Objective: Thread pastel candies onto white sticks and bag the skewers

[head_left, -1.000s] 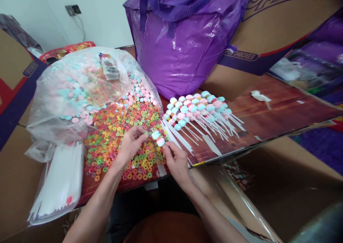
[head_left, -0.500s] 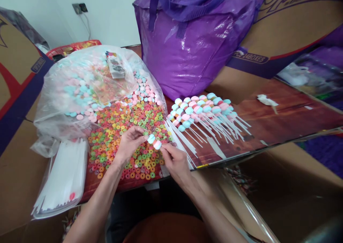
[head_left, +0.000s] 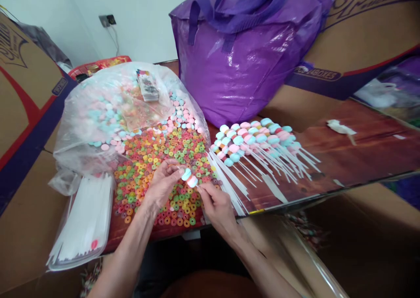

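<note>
Between my two hands is a candy skewer [head_left: 192, 182] with pale blue, white and pink pieces on it, held over a spread of ring candies [head_left: 179, 199]. My left hand [head_left: 166, 182] pinches at its blue end; the fingertips hide what exactly they grip there. At the opposite end, my right hand [head_left: 217, 205] is closed around the stick, which is mostly hidden in the fingers. To the right lies a stack of finished-looking candy skewers [head_left: 259, 138], their white sticks pointing toward me. Loose white sticks [head_left: 229, 186] lie between that stack and the rings.
A clear plastic bag [head_left: 75, 114] holds pastel candies, with small printed packets [head_left: 147, 87] on top. Packed white sticks [head_left: 82, 215] lie at left. A large purple bag [head_left: 229, 70] stands behind. Cardboard boxes [head_left: 29, 88] flank the table [head_left: 315, 158]. Crumpled white paper [head_left: 339, 126] lies at right.
The view has shifted, so the whole scene sits slightly further right and lower. Both hands keep their hold on the candy skewer, which has turned a little.
</note>
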`<state>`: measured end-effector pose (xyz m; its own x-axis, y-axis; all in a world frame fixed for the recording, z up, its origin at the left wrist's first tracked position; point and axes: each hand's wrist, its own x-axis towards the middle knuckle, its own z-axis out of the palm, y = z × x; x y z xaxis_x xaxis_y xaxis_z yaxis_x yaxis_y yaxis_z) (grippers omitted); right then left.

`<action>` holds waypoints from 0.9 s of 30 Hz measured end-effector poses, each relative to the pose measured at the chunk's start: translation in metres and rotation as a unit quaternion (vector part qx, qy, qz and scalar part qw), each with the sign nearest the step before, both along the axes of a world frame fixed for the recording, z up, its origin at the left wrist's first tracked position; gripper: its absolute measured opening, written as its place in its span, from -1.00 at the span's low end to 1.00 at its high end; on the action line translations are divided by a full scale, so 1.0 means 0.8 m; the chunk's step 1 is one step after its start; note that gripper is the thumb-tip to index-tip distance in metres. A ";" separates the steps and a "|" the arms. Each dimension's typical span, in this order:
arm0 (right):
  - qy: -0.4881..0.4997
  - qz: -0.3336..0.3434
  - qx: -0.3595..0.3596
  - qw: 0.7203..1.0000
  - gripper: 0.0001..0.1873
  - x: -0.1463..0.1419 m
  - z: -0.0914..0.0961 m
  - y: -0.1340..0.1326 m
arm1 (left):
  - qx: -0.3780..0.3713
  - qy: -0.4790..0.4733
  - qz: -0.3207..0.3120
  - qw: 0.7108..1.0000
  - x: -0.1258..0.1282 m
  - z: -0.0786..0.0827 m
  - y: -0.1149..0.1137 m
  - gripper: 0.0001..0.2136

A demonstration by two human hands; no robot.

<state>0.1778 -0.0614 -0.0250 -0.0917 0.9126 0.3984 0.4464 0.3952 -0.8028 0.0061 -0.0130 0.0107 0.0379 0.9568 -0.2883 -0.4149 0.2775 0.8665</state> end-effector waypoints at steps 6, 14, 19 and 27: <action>0.042 -0.009 -0.005 0.999 -0.78 -0.007 -0.001 -0.004 | 0.007 0.006 -0.028 1.000 0.026 0.017 -0.010 -0.58; 0.067 -0.052 -0.011 0.996 -0.81 0.000 -0.006 0.002 | 0.081 0.148 -0.078 0.983 0.008 0.021 0.046 -0.67; 0.079 -0.068 -0.021 0.994 -0.82 0.000 -0.010 0.005 | 0.179 0.601 -0.008 0.779 -0.024 0.012 0.150 -0.78; 0.079 -0.061 -0.022 0.995 -0.80 0.000 -0.003 0.009 | 0.131 0.842 -0.111 0.511 -0.011 0.010 0.205 -0.64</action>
<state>0.1779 -0.0540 -0.0270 0.0810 0.9300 0.3586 0.3546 0.3094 -0.8823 -0.0026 0.1510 0.0184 0.0620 0.9970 0.0463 0.9975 -0.0603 -0.0382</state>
